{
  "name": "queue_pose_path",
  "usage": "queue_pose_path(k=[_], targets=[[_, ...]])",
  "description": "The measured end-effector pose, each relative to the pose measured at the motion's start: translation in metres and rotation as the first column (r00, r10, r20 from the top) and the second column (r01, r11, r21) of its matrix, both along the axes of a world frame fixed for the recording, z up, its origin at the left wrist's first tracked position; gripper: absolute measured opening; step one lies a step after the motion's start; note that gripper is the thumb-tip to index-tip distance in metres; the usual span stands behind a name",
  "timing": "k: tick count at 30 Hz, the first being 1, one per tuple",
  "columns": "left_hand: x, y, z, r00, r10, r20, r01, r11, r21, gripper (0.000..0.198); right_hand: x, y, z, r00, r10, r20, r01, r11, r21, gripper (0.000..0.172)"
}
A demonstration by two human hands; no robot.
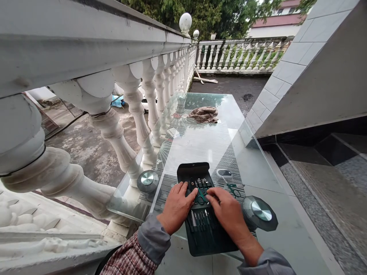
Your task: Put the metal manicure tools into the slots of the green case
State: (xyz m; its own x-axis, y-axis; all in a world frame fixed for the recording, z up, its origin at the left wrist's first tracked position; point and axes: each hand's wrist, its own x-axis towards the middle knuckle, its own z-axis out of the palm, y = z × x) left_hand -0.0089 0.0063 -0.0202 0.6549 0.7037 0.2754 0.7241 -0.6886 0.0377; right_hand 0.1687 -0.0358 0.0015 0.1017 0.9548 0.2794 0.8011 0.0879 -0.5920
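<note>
An open black tool case (193, 171) lies on a glass table (200, 141), with several small metal tools held in its lower half. My left hand (175, 206) rests on the case's left edge, fingers bent over it. My right hand (226, 214) lies on the right side, its fingers pinched at a green-handled tool (200, 196) in the middle of the case. Green-handled scissors (233, 189) and a small white-and-black object (224, 173) lie on the glass just right of the case.
A brown cloth (205, 114) sits at the far end of the table. Round metal table fittings stand at left (147, 179) and right (259, 212). A white balustrade (129, 95) runs along the left; a tiled wall (301, 76) and steps are on the right.
</note>
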Motion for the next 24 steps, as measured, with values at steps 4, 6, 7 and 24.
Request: queue_pose_path(k=[4,6,7,24], targets=[[0.0,0.0,0.004,1.0,0.001,-0.009,-0.001,0.999,-0.039,0.042,0.021,0.003,0.002,0.986,-0.124,-0.108,0.126,0.992,0.021,0.02],[0.0,0.0,0.006,1.0,0.003,-0.008,-0.003,0.999,-0.043,0.043,0.029,0.004,0.002,0.981,-0.146,-0.126,0.148,0.989,0.003,0.022],[0.0,0.0,0.006,1.0,0.002,-0.003,-0.002,0.999,-0.045,0.043,0.033,0.004,0.002,0.979,-0.157,-0.133,0.158,0.987,-0.003,0.022],[-0.002,0.007,-0.002,0.998,-0.05,0.028,0.049,0.998,0.045,0.033,0.099,0.005,-0.021,0.94,-0.299,0.167,0.319,0.942,-0.108,0.022]])
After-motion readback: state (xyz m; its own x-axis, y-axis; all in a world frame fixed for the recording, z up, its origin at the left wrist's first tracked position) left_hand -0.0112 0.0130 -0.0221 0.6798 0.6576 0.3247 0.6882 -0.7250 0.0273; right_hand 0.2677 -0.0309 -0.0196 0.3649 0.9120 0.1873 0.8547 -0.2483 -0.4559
